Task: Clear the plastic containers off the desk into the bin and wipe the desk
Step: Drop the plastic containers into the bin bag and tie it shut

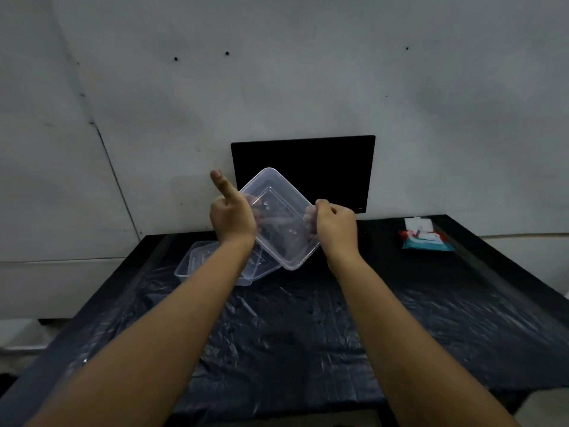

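I hold a clear plastic container (278,215) up above the desk, tilted so that its open side faces me. My left hand (231,215) grips its left edge, thumb pointing up. On the right edge my right hand (334,224) is closed. Below them more clear plastic containers (200,261) lie on the desk (308,334), partly hidden by my left forearm. The desk is covered in wrinkled black plastic sheeting. No bin is in view.
A black monitor (323,167) stands against the grey wall behind the held container. A pack of wet wipes (426,238) lies at the desk's back right. The desk's left edge drops to the floor.
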